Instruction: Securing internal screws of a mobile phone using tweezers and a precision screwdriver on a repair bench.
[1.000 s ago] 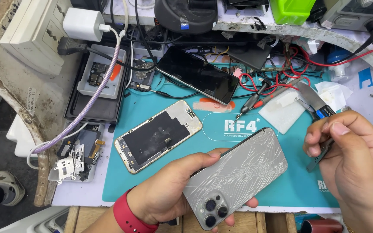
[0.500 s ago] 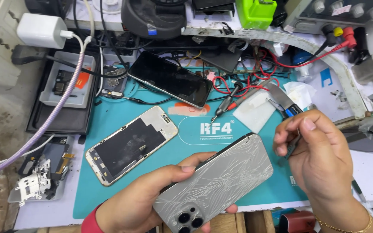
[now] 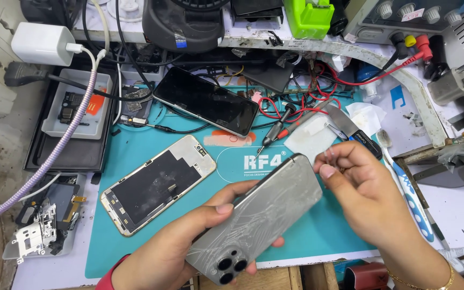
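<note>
**Cracked phone held over the mat, pick at its top corner**

You hold the phone [image 3: 259,217] back-up, near centre, above the teal mat [image 3: 328,236], its shattered rear glass and three lenses facing you. Your left hand [image 3: 189,244] cradles it from beneath, fingers wrapped on its edges, thumb on the left rim. Your right hand [image 3: 369,196] sits at the phone's far right corner, thumb and forefinger pinched on a small, thin, clear piece; whether that is a pick or a sliver of glass cannot be told.

The step looks like working at the cracked back from that corner. The next move likely calls for a steady left hold and a shallow angle, since the glass is fractured throughout.

Room is tight far and right: probes [image 3: 277,129] with red leads, tweezers [image 3: 350,131] and a toothbrush [image 3: 409,198] lie just beyond your right hand. To the left an opened chassis [image 3: 157,185] rests on the mat, a dark phone [image 3: 205,107] farther back. The near mat strip lies bare.
</note>
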